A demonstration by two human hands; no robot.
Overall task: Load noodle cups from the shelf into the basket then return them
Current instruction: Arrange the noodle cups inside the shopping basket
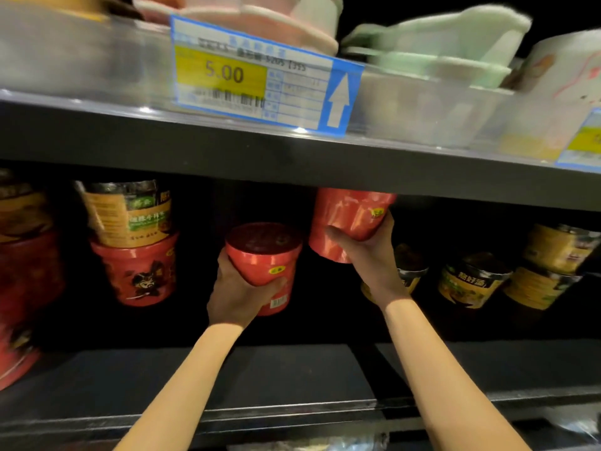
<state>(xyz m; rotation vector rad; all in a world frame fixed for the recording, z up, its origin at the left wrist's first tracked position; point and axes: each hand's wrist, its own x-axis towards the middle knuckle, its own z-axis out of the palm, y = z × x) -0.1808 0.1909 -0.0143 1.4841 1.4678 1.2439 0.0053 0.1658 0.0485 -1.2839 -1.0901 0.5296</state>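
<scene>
While both hands are wrapped around cups inside the dark middle shelf bay, the deciding relation is overhead clearance: the right hand (367,252) grips a glossy red plastic noodle cup (349,219) tilted, its rim just under the black shelf board (292,157) above. The left hand (240,294) clamps a second red lidded noodle cup (263,258), upright, lower and nearer the bay's front. Room lies between the stacked red and tan cups (133,242) to the left and the black-and-yellow cups (471,281) to the right (no basket is in view).
</scene>
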